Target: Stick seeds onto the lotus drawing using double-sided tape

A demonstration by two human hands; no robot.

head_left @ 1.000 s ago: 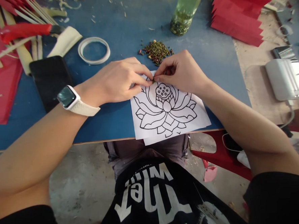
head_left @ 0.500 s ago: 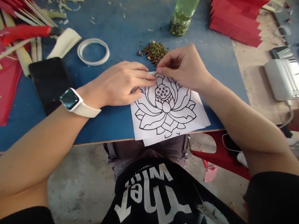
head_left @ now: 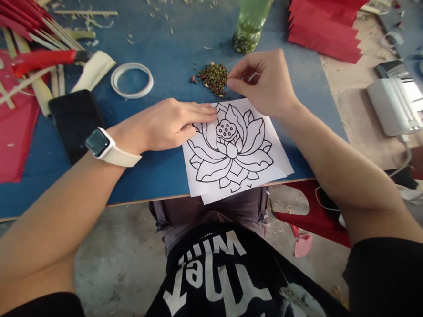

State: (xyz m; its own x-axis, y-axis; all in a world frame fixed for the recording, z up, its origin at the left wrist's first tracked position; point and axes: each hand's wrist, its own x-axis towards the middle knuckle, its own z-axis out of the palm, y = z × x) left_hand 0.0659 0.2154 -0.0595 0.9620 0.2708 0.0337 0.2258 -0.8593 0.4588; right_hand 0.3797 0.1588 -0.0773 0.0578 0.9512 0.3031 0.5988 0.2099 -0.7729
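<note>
My left hand [head_left: 175, 122] lies with fingers stretched out over the upper left part of a white sheet with a black-outlined lotus drawing [head_left: 233, 162]. A second white sheet [head_left: 210, 198] sticks out beneath it at the table's front edge. My right hand [head_left: 269, 81] is in the air by the right side of a small pile of green and reddish beans [head_left: 213, 77]. Its thumb and forefinger are pinched together, and whatever lies between the tips is too small to make out.
Left of the hands are a roll of white tape [head_left: 132, 81], a black phone [head_left: 76, 123], a red-handled tool [head_left: 44, 61] and red paper [head_left: 5, 133]. A green-tinted bottle [head_left: 247, 39], folded red paper [head_left: 325, 27] and a white power bank [head_left: 394, 106] stand or lie beyond and to the right.
My right hand has moved up and away from the top edge of the drawing to the side of the bean pile. My left hand stays on the sheet.
</note>
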